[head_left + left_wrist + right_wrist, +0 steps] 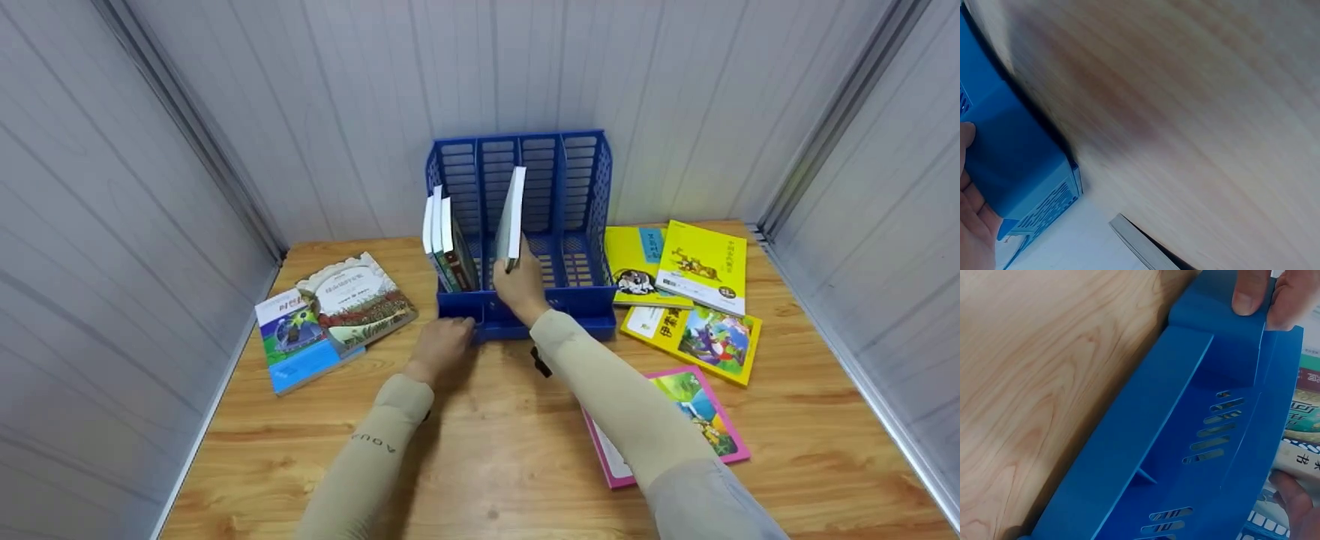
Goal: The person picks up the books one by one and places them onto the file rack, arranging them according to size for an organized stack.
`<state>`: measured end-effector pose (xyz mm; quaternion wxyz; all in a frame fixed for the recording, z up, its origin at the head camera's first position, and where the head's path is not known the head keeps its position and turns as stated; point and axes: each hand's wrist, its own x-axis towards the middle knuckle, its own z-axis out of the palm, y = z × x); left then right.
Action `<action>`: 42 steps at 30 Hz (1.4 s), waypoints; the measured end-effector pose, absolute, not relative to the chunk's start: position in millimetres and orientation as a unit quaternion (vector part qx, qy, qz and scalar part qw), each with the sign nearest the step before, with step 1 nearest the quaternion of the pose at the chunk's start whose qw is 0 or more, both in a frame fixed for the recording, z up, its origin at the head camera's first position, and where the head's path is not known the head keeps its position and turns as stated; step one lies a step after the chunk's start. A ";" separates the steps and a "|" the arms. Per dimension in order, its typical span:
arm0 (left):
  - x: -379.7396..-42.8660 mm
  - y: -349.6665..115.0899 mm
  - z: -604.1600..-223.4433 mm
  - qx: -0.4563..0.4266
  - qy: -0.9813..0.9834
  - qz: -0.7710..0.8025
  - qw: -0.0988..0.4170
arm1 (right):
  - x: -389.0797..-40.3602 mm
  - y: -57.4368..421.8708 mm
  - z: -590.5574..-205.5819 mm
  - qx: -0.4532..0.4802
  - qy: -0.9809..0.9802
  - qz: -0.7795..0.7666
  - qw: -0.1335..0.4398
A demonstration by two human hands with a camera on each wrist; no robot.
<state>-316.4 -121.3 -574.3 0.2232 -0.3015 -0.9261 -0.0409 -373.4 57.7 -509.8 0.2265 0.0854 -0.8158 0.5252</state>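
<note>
A blue plastic desk file rack, divided into several upright compartments, stands against the back wall. My left hand grips its front left corner; in the left wrist view the thumb of that hand lies on the blue front panel. My right hand holds a book upright in the second compartment from the left, white page edges upward. Fingers of the right hand show at the book's pale spine in the right wrist view. Three books lean in the leftmost compartment.
Left of the rack, a book with a floral cover overlaps a blue-green book. Several yellow books lie overlapping on the right, with a pink-edged book nearer, partly under my right forearm. Panel walls enclose the wooden table.
</note>
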 end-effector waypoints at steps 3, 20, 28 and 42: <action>-316.3 -122.6 -574.0 -0.303 -0.926 -0.039 0.220 | -374.6 54.6 -506.9 0.091 -0.829 0.518 0.193; -315.9 -117.7 -571.2 -0.280 -0.941 -0.045 0.186 | -379.8 46.2 -499.8 0.123 -0.857 0.497 0.057; -315.0 -117.4 -573.1 -0.281 -0.936 -0.046 0.209 | -377.6 51.2 -496.1 0.137 -0.853 0.500 0.055; -312.7 -119.2 -572.9 -0.281 -0.942 -0.045 0.180 | -368.8 74.5 -476.6 0.184 -0.862 0.465 0.085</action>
